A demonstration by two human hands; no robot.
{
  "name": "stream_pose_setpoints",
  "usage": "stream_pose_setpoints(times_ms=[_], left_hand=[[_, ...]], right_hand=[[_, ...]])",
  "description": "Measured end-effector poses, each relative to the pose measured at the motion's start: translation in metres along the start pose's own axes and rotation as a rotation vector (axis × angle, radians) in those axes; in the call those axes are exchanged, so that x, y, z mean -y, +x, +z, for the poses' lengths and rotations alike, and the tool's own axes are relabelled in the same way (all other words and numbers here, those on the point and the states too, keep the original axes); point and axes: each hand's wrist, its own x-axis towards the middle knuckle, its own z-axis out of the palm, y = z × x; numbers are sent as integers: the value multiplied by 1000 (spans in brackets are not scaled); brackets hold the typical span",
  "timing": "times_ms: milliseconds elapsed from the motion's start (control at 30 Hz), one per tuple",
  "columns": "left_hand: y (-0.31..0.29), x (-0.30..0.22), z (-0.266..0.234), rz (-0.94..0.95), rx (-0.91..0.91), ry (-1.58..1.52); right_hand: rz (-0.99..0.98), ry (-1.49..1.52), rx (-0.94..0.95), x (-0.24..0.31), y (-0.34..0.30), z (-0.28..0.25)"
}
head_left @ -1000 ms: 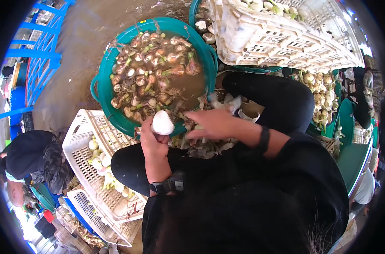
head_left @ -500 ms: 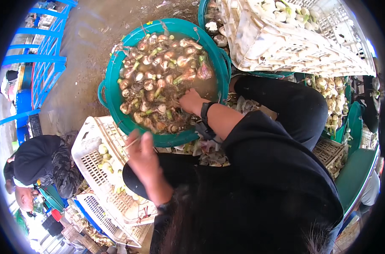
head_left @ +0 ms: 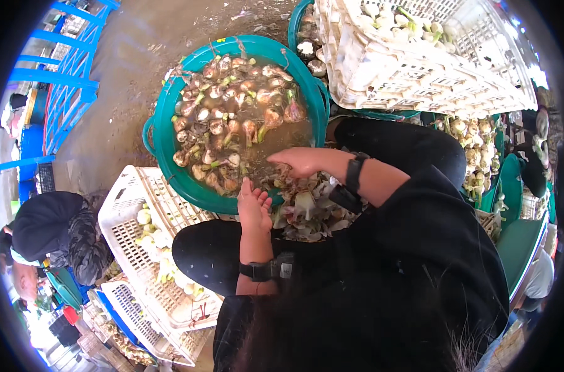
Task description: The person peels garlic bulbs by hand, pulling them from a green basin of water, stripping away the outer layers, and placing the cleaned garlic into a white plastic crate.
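Brown floor (head_left: 124,87) is stretching beyond a teal tub (head_left: 163,146); bulbs (head_left: 216,127) are floating in it, just ahead of the palm-up, loosely unfolded left hand (head_left: 253,208); whether the right hand (head_left: 299,162) is gripping, I cannot tell.

Floor (head_left: 124,111) ahead and to your left: brown, wet-looking, with glossy pale reflections and small scraps of debris (head_left: 248,11) strewn toward the top of your view. At your upper left, a bright blue railing (head_left: 56,77) of horizontal bars and crossing slats; behind it, a blue barrel-like object (head_left: 31,146), partly hidden. At your far right, a green panel (head_left: 522,251) with a pale edge, curved by the lens. Light: daylight-bright, washed out white at your lower-left rim; background detail there unclear.
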Motion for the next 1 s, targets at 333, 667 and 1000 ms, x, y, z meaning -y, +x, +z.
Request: stream_pose_setpoints(times_ms=[333,667,1000], left_hand=[[-22,-15,13,286,308,-19],[-28,-7,14,433,384,-124],[-32,-19,3,428,743,-190]], right_hand=[[234,288,-418,119,-29,-16],[178,-15,-392,127,-33,-10],[553,1712,-240,115,-37,-6]])
